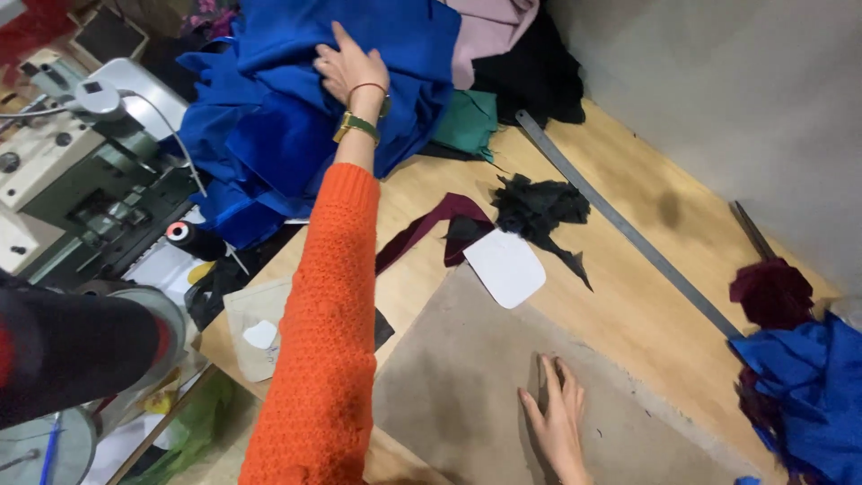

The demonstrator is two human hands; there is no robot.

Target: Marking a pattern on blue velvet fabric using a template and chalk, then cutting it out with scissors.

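We look down on a wooden table (628, 305) beside a grey wall. Our left hand (352, 70), in an orange sleeve (325, 341), lies spread and open on a heap of blue cloth (296, 117) at the far end, holding nothing that we can make out. Our right hand (557, 418) rests flat, fingers apart, on a grey mat (449, 377). A white card (505, 267) lies near black scraps (539, 208) and a metal ruler (628, 229).

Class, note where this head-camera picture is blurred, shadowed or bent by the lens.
Head view: the right hand casts a soft shadow on the grey mat; blue cloth at the right edge is smeared; the metal ruler looks slightly bowed.
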